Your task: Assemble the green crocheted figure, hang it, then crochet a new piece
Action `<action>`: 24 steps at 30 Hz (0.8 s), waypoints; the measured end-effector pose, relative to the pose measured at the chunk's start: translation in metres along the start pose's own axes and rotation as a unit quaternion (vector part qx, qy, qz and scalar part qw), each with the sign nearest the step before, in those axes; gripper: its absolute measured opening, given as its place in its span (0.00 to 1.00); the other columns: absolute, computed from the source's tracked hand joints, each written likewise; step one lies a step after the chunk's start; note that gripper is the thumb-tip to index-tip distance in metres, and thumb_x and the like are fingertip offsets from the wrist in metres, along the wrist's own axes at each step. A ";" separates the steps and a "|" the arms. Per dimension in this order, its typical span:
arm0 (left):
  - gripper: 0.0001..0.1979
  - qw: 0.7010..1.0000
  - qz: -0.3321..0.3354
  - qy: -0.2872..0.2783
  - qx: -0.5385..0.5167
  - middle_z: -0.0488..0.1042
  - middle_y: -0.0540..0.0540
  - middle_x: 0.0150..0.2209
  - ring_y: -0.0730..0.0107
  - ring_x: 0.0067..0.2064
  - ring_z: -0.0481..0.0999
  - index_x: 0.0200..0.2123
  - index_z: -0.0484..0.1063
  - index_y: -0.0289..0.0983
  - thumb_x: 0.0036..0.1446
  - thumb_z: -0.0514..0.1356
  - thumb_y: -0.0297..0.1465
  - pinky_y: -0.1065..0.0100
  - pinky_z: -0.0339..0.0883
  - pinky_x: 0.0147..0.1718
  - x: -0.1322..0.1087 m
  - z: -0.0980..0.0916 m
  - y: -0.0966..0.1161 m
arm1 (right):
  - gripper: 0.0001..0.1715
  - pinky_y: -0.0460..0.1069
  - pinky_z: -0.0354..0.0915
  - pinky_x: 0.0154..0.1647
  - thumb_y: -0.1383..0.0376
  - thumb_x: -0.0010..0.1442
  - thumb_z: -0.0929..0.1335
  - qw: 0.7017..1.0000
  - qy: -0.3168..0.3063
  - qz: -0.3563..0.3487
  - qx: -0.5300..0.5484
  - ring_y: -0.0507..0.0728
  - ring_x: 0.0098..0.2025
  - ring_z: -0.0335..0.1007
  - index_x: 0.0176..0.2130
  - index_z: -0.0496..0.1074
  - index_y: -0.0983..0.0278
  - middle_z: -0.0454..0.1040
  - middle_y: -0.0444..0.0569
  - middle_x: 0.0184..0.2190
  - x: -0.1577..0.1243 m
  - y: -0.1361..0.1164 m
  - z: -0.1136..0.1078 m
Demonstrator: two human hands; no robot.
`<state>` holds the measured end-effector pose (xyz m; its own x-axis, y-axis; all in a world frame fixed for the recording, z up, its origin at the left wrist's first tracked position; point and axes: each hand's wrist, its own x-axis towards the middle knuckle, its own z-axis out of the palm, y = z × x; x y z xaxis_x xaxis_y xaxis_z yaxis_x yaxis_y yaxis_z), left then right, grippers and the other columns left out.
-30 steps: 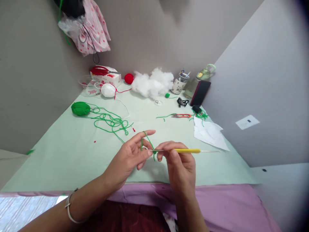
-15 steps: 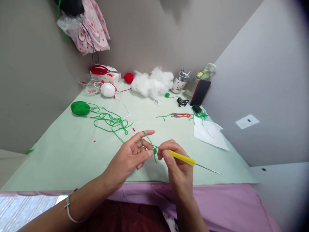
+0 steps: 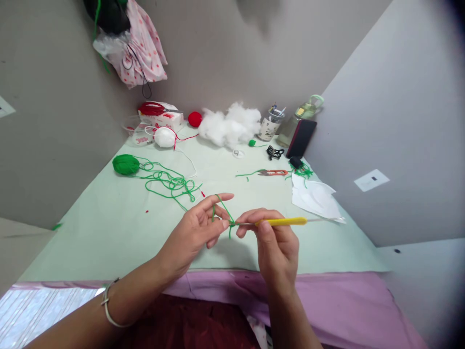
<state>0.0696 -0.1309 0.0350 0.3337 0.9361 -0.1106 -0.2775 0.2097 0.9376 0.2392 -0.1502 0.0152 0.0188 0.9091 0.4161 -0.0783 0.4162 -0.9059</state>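
My left hand (image 3: 198, 228) pinches a small piece of green crochet work (image 3: 231, 225) between thumb and middle finger. Green yarn (image 3: 225, 207) runs over its raised index finger down to that piece, and a short tail hangs below. My right hand (image 3: 274, 237) grips a crochet hook (image 3: 283, 222) by its yellow handle, pen-like and nearly level. The hook's metal shaft points left and its tip meets the green work at my left fingertips; the exact stitch is too small to make out. Loose yarn leads back to a green yarn ball (image 3: 125, 165) at the left.
White stuffing (image 3: 230, 125) lies at the back beside a red yarn ball (image 3: 195, 119). A white yarn ball (image 3: 165, 137) is at back left. Thread snips (image 3: 274, 172), a hair claw (image 3: 275, 153), a phone (image 3: 302, 138), a bottle (image 3: 290, 131) and white paper (image 3: 314, 196) stand or lie right.
The crochet hook has swung from slanting down rightward to nearly level, and its tip has come left into the green work. My right hand has shifted slightly right. The view has moved slightly.
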 end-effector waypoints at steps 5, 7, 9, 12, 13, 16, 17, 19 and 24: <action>0.23 0.993 0.043 0.060 0.089 0.71 0.52 0.35 0.77 0.27 0.60 0.58 0.71 0.40 0.60 0.65 0.29 0.71 0.57 0.27 -0.002 -0.002 0.001 | 0.16 0.53 0.71 0.43 0.74 0.69 0.62 0.970 -0.032 -0.142 -0.195 0.56 0.42 0.76 0.49 0.73 0.59 0.78 0.49 0.40 -0.009 -0.001 0.004; 0.23 0.991 0.049 0.072 0.100 0.71 0.51 0.34 0.75 0.28 0.61 0.58 0.72 0.40 0.59 0.65 0.29 0.71 0.59 0.29 -0.003 -0.003 -0.001 | 0.19 0.53 0.73 0.44 0.76 0.67 0.63 0.948 -0.046 -0.202 -0.241 0.57 0.45 0.76 0.52 0.72 0.59 0.78 0.51 0.42 -0.012 0.005 0.005; 0.23 0.991 0.051 0.077 0.095 0.71 0.51 0.34 0.75 0.29 0.63 0.58 0.72 0.40 0.59 0.66 0.29 0.71 0.60 0.30 -0.004 -0.004 -0.002 | 0.23 0.54 0.74 0.44 0.76 0.66 0.64 0.927 -0.046 -0.241 -0.284 0.58 0.47 0.77 0.57 0.71 0.58 0.78 0.54 0.44 -0.015 0.012 0.006; 0.25 0.997 0.034 0.058 0.038 0.71 0.53 0.33 0.77 0.28 0.62 0.59 0.71 0.41 0.58 0.67 0.29 0.72 0.59 0.28 -0.005 -0.004 -0.004 | 0.30 0.54 0.75 0.43 0.75 0.64 0.68 0.896 -0.028 -0.269 -0.353 0.60 0.46 0.77 0.62 0.70 0.54 0.78 0.54 0.46 -0.020 0.022 0.006; 0.26 0.999 0.014 0.041 -0.001 0.70 0.53 0.33 0.79 0.26 0.60 0.59 0.70 0.41 0.58 0.67 0.30 0.73 0.57 0.26 -0.005 -0.004 -0.005 | 0.31 0.54 0.75 0.43 0.75 0.63 0.69 0.889 -0.028 -0.272 -0.367 0.60 0.46 0.78 0.62 0.71 0.52 0.78 0.53 0.46 -0.021 0.024 0.006; 0.25 0.989 -0.061 -0.016 -0.136 0.66 0.56 0.29 0.84 0.21 0.51 0.58 0.71 0.38 0.58 0.69 0.31 0.76 0.47 0.20 -0.005 -0.006 -0.006 | 0.29 0.54 0.74 0.42 0.75 0.64 0.68 0.906 -0.021 -0.254 -0.337 0.59 0.45 0.77 0.59 0.74 0.51 0.78 0.51 0.45 -0.022 0.021 0.008; 0.24 0.983 -0.075 -0.024 -0.167 0.64 0.57 0.28 0.85 0.21 0.49 0.57 0.72 0.36 0.58 0.69 0.30 0.76 0.45 0.20 -0.004 -0.007 -0.006 | 0.27 0.54 0.74 0.42 0.75 0.64 0.67 0.924 -0.008 -0.231 -0.304 0.59 0.44 0.77 0.57 0.75 0.52 0.78 0.50 0.43 -0.020 0.017 0.010; 0.21 0.978 -0.075 -0.022 -0.193 0.62 0.57 0.27 0.87 0.21 0.47 0.55 0.73 0.35 0.58 0.68 0.29 0.77 0.44 0.20 -0.003 -0.008 -0.005 | 0.20 0.54 0.72 0.40 0.74 0.67 0.65 0.962 0.033 -0.168 -0.212 0.58 0.40 0.75 0.51 0.78 0.55 0.78 0.49 0.36 -0.015 0.010 0.013; 0.20 0.990 -0.036 -0.002 -0.133 0.67 0.52 0.36 0.89 0.21 0.52 0.55 0.75 0.39 0.59 0.68 0.29 0.76 0.45 0.19 -0.003 -0.004 -0.007 | 0.13 0.53 0.70 0.37 0.69 0.69 0.66 0.997 0.042 -0.052 -0.046 0.56 0.37 0.74 0.41 0.80 0.57 0.78 0.48 0.36 -0.003 0.002 0.019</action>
<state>0.0666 -0.1338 0.0269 0.3656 0.9147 -0.1725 -0.4801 0.3441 0.8069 0.2200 -0.1522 0.0136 0.1055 0.8580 0.5027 0.0202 0.5036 -0.8637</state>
